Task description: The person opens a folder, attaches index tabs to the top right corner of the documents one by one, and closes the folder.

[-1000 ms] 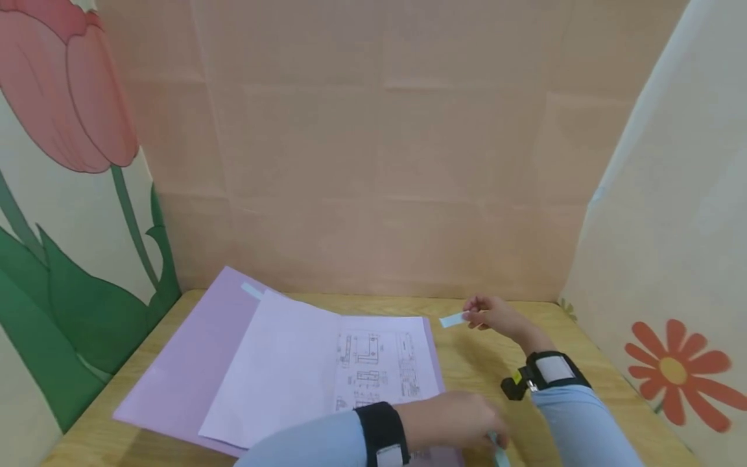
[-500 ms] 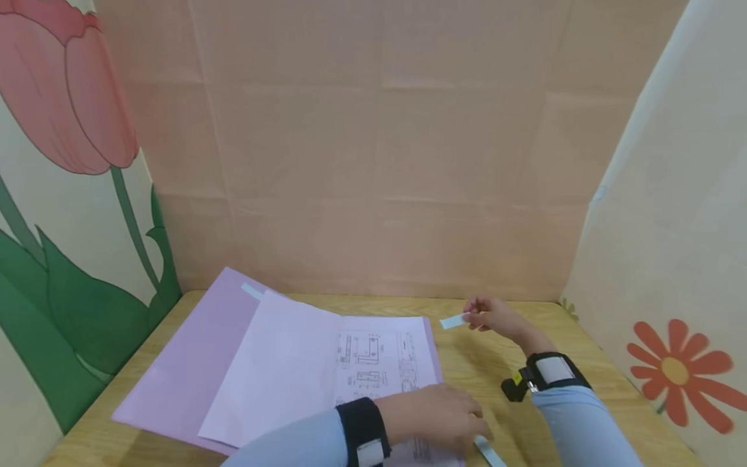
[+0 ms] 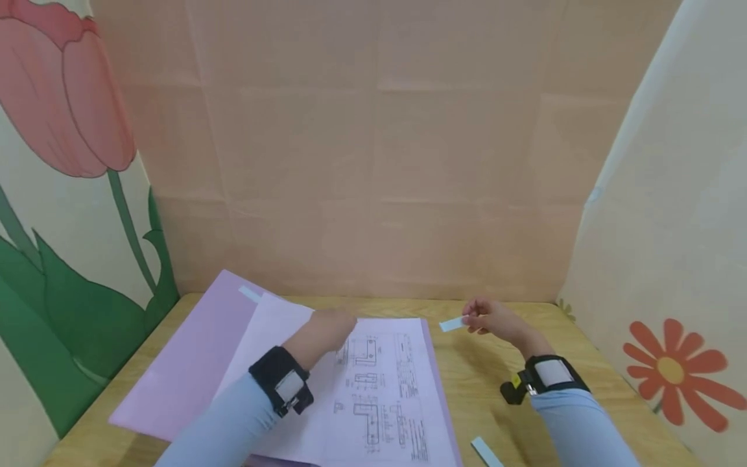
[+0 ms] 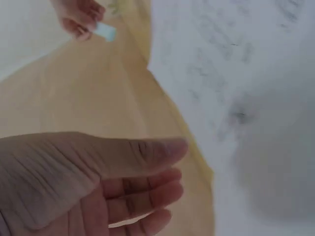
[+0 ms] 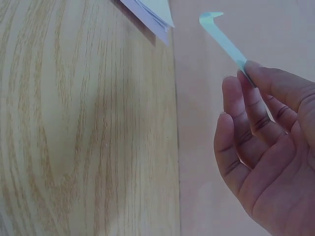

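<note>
My right hand (image 3: 496,320) pinches a pale mint strip (image 5: 224,42) between thumb and index finger, above the table's back right. The strip's free end is bent over. My left hand (image 3: 327,332) is over the upper middle of an open purple folder (image 3: 175,376). Its thumb and fingers reach out loosely with nothing between them, near the edge of the white pages (image 4: 197,73). The right-hand page (image 3: 385,415) carries printed technical drawings; the turned page (image 3: 262,350) on the left is partly covered by my left arm.
A similar pale strip (image 3: 486,452) lies on the wooden table (image 3: 467,389) at the front, right of the folder. Another pale strip (image 3: 249,294) is on the purple cover's top. A brown paper-covered wall (image 3: 373,162) stands behind, with flower-patterned panels at both sides.
My left hand has let go of the strip at the front right, leaving it on the table, and moved up and left over the pages. My right hand stays in place with its strip.
</note>
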Available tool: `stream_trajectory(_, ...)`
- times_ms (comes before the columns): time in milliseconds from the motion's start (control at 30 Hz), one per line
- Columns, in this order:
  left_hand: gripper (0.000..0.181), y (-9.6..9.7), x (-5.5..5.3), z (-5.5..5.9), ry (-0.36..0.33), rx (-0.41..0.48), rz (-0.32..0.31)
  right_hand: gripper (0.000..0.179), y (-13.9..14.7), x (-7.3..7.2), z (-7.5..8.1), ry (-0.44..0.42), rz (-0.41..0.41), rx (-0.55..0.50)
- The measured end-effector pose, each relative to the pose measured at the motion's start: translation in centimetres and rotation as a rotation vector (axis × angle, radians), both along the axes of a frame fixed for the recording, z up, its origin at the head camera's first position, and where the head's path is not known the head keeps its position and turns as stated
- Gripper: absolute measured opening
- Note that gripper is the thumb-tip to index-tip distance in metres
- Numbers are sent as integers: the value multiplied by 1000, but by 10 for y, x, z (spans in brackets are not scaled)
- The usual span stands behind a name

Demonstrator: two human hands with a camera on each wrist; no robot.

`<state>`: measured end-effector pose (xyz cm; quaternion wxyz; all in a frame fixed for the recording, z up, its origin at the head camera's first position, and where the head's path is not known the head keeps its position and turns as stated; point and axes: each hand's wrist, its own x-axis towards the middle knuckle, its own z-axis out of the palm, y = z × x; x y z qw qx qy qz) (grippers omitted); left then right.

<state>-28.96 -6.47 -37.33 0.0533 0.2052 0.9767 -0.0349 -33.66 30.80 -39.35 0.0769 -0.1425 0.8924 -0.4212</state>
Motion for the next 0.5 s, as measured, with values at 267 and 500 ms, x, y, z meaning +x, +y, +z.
stream_trajectory(267, 26, -18, 5, -29, -290, 54, 65, 25, 0, -3, -4, 12, -11, 3)
stream_trajectory(500, 33, -21, 3, -41, -311, 49, 79, 27, -4, -1, -2, 10, 3, -17)
